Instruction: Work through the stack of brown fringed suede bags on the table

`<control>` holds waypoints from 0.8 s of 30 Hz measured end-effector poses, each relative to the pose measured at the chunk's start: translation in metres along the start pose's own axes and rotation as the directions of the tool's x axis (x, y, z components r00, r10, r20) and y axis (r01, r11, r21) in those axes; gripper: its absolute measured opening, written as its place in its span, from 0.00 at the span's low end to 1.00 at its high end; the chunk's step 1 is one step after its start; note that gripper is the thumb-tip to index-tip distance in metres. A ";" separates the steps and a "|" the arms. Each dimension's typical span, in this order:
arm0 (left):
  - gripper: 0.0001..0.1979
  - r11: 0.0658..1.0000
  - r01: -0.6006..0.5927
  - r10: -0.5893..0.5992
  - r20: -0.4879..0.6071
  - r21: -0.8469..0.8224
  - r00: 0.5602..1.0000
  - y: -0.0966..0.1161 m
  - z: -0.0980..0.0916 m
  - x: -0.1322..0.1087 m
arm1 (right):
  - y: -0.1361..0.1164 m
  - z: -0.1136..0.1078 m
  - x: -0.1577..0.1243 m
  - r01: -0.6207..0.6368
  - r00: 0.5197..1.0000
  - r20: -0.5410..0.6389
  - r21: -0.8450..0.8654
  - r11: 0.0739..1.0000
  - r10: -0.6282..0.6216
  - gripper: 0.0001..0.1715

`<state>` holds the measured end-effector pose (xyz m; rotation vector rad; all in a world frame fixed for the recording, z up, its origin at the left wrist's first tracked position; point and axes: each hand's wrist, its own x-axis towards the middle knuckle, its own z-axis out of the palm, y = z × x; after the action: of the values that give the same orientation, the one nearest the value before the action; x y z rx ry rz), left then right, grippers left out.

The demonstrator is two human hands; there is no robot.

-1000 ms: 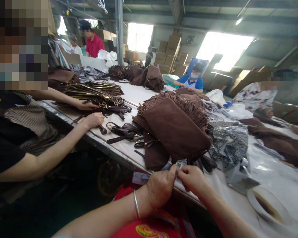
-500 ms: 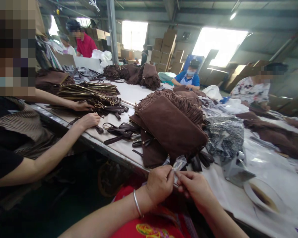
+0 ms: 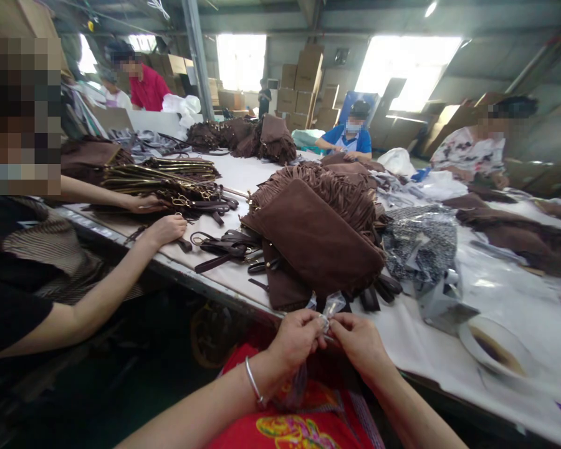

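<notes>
Close together at the table's near edge, my left hand (image 3: 295, 340) and my right hand (image 3: 359, 344) both pinch a small clear plastic wrapper (image 3: 333, 304). Its crinkled end sticks up between the fingertips; what is inside cannot be made out. A silver bangle (image 3: 253, 380) circles my left wrist. Just beyond my hands lies a stack of dark brown fringed bags (image 3: 325, 240), the top one with its plain side up. Dark straps (image 3: 229, 244) with metal clasps rest to the left of the stack.
A co-worker's hands (image 3: 166, 229) hold straps beside gold-zipped brown bags (image 3: 161, 174) on the left. To the right are a bubble-patterned plastic bundle (image 3: 418, 246), a metal tape dispenser (image 3: 446, 312) and a tape roll (image 3: 495, 349). Other people work across the table.
My fingers have shifted on the wrapper; the left fingers have uncurled a little and the two hands are nearer together. The view has shifted slightly.
</notes>
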<state>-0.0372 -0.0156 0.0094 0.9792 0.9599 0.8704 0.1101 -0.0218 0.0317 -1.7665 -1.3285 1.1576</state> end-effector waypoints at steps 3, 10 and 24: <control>0.16 0.995 0.030 -0.025 0.052 -0.094 0.998 -0.001 -0.002 -0.002 | 0.005 -0.001 0.003 -0.170 0.975 0.186 0.270 0.948 0.122 0.14; 0.14 0.981 -0.096 0.093 0.027 0.170 0.995 0.004 -0.005 -0.011 | 0.009 -0.004 0.003 -0.429 0.873 0.434 0.467 0.773 0.222 0.12; 0.16 0.964 -0.046 0.079 -0.119 0.261 0.990 0.002 -0.022 -0.030 | 0.019 0.032 -0.008 -0.325 0.930 0.362 0.718 0.615 0.069 0.14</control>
<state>-0.0679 -0.0365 0.0130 1.1918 1.1796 0.8839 0.0874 -0.0352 0.0037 -1.1160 -0.5809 1.8383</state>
